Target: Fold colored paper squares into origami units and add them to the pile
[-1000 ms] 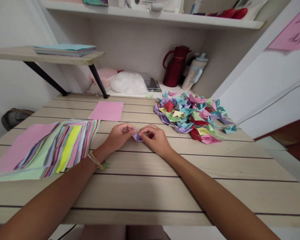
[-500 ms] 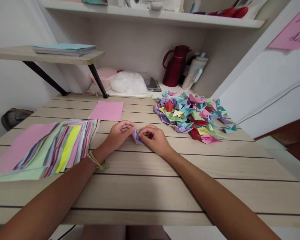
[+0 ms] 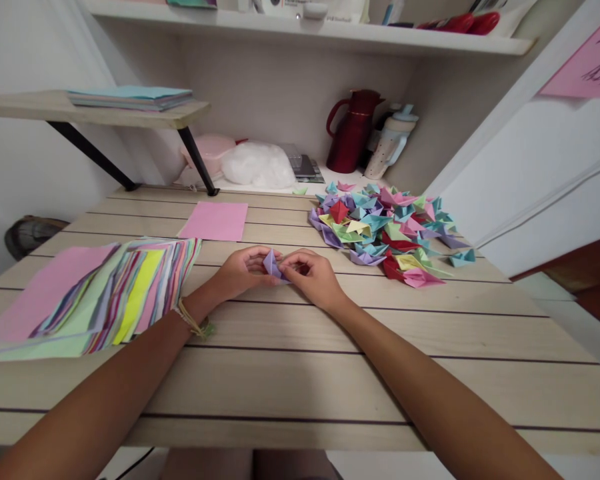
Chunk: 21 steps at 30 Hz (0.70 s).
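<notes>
A small folded purple paper piece [image 3: 271, 264] is pinched between both hands just above the wooden table [image 3: 300, 373]. My left hand [image 3: 240, 272] curls its fingers round the piece's left side. My right hand [image 3: 314, 276] grips its right side with thumb and fingertips. A yellow-green string bracelet sits on my left wrist. Most of the piece is hidden by my fingers.
A heap of several folded paper shapes [image 3: 387, 232] in many colours lies to the right. A fanned stack of coloured sheets [image 3: 100, 293] lies to the left, a single pink sheet [image 3: 215, 221] behind it. A dark red jug [image 3: 353, 131] and a bottle [image 3: 393, 141] stand at the back.
The purple piece has been turned up and raised slightly between the fingers, and my left hand has closed in tighter on it. My arms have barely shifted.
</notes>
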Available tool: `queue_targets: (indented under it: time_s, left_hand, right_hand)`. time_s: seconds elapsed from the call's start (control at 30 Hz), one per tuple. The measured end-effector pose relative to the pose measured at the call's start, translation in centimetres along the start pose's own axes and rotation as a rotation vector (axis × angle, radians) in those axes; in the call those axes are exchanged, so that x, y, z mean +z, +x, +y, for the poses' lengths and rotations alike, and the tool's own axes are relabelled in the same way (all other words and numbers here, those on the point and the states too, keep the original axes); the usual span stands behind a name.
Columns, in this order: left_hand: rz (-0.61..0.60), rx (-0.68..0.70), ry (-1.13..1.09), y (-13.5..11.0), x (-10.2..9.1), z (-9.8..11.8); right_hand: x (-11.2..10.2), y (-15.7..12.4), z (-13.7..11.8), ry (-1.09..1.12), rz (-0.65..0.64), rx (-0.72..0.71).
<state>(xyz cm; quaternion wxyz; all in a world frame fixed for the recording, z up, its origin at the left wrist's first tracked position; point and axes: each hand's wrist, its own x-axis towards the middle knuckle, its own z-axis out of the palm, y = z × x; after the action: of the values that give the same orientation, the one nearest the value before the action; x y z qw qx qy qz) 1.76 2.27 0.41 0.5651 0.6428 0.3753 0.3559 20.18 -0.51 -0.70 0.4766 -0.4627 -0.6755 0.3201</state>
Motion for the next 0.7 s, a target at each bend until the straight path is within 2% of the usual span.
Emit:
queue_targets:
  time_s: [0.5,0.7]
  left_hand:
    - [0.009,-0.037,-0.027,-0.09,0.28,-0.23]
    - [0.001,-0.029,-0.009,-0.11,0.24,-0.23]
  right_hand:
    - [0.01,-0.16,0.02,-0.12,-0.119,-0.086]
    - [-0.04,-0.21,0.04,-0.133,-0.111,-0.114]
